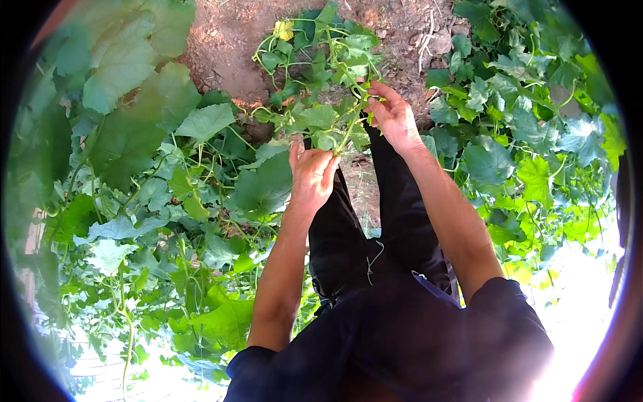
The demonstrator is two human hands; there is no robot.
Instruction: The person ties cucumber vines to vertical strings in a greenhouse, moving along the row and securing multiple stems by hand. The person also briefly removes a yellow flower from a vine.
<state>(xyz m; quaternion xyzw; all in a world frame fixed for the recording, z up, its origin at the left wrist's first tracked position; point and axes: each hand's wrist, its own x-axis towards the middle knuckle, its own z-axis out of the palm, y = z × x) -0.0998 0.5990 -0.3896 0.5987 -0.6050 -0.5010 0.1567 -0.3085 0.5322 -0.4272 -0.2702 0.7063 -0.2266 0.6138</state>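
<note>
A green climbing vine stem (350, 126) runs up through the middle of the view, with lobed leaves and curled tendrils along it. My left hand (312, 173) pinches its lower end between thumb and fingers. Higher up, my right hand (393, 113) has its fingertips at the stem and small leaves; whether they grip it is hard to tell. Beyond both hands the vine spreads into a leafy tip (346, 47), and a yellow flower (284, 30) shows at its upper left.
Dense leafy vines (201, 166) stand on the left, with large blurred leaves (120, 70) close to the camera. More vines (502, 115) line the right side. Bare brown soil (226, 55) lies between them, with pale dry stems (427, 42) on it. Cords hang at my dark trousers (346, 236).
</note>
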